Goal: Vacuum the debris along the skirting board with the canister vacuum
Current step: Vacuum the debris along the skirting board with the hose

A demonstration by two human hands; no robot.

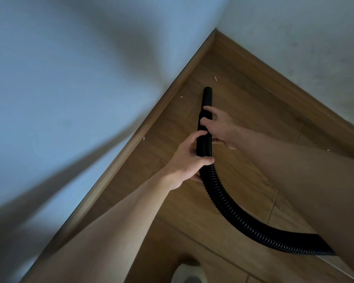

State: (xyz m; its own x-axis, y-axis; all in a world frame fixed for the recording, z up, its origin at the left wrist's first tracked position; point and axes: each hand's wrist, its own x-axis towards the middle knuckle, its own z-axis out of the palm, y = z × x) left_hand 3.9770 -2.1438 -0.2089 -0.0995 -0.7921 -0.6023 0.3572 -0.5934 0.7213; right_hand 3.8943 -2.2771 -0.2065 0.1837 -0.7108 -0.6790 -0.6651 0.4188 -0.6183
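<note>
A black ribbed vacuum hose (223, 197) curves in from the lower right and ends in a smooth black nozzle (207, 97) pointing toward the room corner. My left hand (189, 160) grips the ribbed part. My right hand (217, 125) holds the hose just above it, near where the smooth tube starts. Small pale bits of debris lie on the wooden floor: one (215, 78) just beyond the nozzle tip, one (180, 97) by the left skirting board (131, 144), another (143, 138) further along it. The canister is out of view.
Two pale walls meet at a corner (216, 29) with wooden skirting on both sides. A speck of debris (328, 150) lies by the right skirting board. A light-coloured foot or slipper (189, 272) shows at the bottom edge.
</note>
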